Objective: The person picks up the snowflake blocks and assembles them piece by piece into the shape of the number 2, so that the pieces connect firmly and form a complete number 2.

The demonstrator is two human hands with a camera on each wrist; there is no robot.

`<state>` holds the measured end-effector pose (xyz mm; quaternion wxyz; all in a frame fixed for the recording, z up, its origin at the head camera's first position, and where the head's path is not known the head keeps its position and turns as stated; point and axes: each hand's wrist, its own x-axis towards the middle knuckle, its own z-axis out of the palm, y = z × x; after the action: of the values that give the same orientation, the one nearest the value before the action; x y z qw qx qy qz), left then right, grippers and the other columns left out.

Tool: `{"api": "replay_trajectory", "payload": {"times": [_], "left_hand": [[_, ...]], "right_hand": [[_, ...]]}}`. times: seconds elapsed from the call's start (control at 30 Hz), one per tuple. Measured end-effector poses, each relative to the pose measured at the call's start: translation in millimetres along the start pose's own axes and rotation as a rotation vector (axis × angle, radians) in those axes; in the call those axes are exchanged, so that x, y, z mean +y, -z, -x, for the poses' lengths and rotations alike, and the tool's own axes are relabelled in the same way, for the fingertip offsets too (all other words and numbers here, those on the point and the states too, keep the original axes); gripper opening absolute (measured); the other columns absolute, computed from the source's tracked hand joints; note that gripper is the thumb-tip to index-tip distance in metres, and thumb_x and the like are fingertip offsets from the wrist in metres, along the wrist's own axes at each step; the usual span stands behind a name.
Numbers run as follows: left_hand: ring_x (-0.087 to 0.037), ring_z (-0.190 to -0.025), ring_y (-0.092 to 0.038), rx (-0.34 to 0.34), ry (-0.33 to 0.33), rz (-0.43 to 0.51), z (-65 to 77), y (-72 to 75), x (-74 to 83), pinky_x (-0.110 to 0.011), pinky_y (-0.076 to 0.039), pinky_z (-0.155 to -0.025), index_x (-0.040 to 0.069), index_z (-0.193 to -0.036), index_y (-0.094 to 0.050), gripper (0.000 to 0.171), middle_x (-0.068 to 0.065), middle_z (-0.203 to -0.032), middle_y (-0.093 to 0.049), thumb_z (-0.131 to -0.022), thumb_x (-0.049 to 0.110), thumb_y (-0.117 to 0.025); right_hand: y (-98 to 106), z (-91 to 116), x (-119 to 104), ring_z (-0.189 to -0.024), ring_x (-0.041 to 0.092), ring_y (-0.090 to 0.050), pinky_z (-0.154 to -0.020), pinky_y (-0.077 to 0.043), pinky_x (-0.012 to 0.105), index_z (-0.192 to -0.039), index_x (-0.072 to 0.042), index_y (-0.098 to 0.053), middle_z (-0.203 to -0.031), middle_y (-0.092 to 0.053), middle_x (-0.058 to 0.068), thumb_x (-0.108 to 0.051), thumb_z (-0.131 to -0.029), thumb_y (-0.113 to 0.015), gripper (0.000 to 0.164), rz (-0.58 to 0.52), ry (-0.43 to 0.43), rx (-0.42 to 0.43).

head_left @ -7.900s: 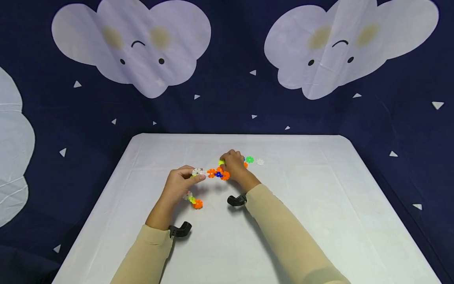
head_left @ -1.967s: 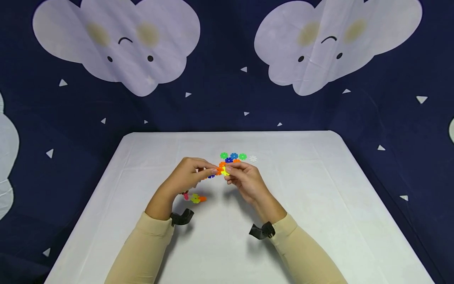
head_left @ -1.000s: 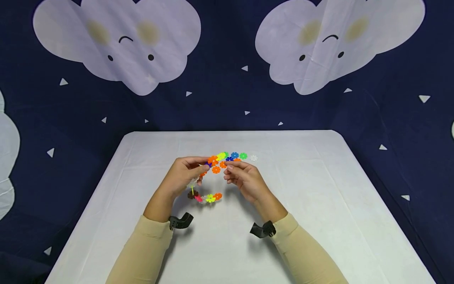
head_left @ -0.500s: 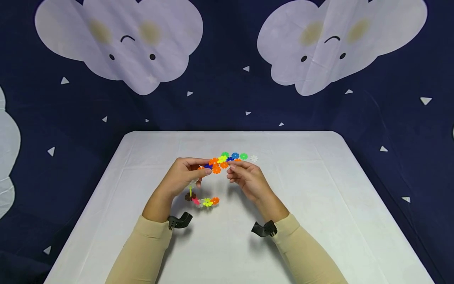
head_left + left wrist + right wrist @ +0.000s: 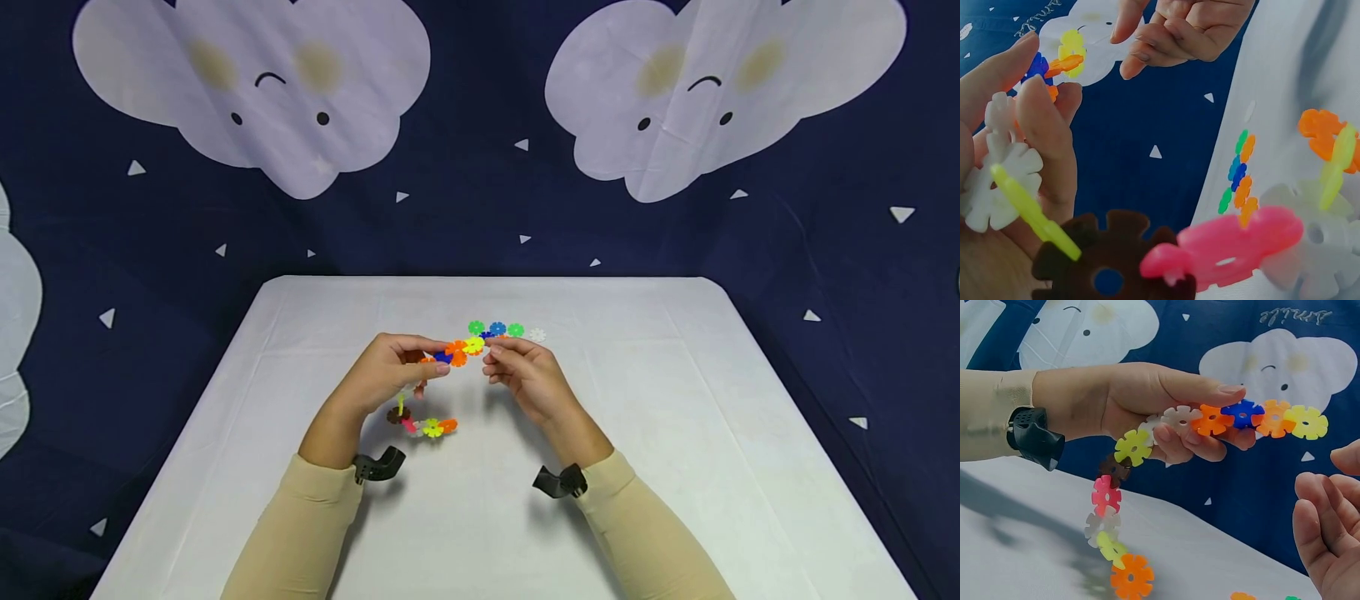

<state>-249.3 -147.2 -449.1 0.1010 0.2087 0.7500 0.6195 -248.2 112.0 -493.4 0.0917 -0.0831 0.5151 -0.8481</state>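
One flower chain (image 5: 1125,454) between left fingers (image 5: 1172,447)

The desk (image 5: 697,417) is white; behind it, a navy backdrop (image 5: 480,175) bears white clouds (image 5: 277,158) and triangles (image 5: 902,214); above it, the chain (image 5: 1106,496) mixes orange, yellow, blue, white, brown and pink; on it, loose discs (image 5: 516,330) are green, blue, orange and white

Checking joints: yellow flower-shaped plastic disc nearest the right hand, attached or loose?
Attached: right wrist view shows the yellow disc joined to an orange flower-shaped plastic disc, right hand apart.
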Motion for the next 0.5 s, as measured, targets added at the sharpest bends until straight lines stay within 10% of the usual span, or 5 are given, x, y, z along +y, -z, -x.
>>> {"api": "replay_trajectory", "payload": {"times": [0.23,0.5], "left_hand": [[-0.040,-0.058,-0.061,-0.021,0.003,-0.094,-0.4,1.0,2.6,-0.042,-0.053,-0.057,0.012,-0.126,-0.078,0.036,-0.007,-0.110,-0.076,-0.092,0.020,-0.086],[-0.055,-0.067,-0.060,-0.060,0.029,-0.151,-1.6,2.0,5.5,-0.029,-0.045,-0.052,0.017,-0.129,-0.078,0.039,-0.004,-0.117,-0.073,-0.092,0.027,-0.086]], "right_hand": [[1.1,-0.9,-1.3,-0.081,0.019,-0.073,-0.075,-0.060,0.031,-0.119,0.001,-0.074,-0.095,-0.073,0.012,-0.004,-0.105,-0.064,0.018,0.034,0.011,-0.009],[2.7,-1.8,-4.6,-0.084,0.020,-0.072,-0.077,-0.060,0.031,-0.134,0.022,-0.055,-0.098,-0.070,0.010,-0.005,-0.108,-0.060,0.038,0.088,0.057,-0.020]]}}
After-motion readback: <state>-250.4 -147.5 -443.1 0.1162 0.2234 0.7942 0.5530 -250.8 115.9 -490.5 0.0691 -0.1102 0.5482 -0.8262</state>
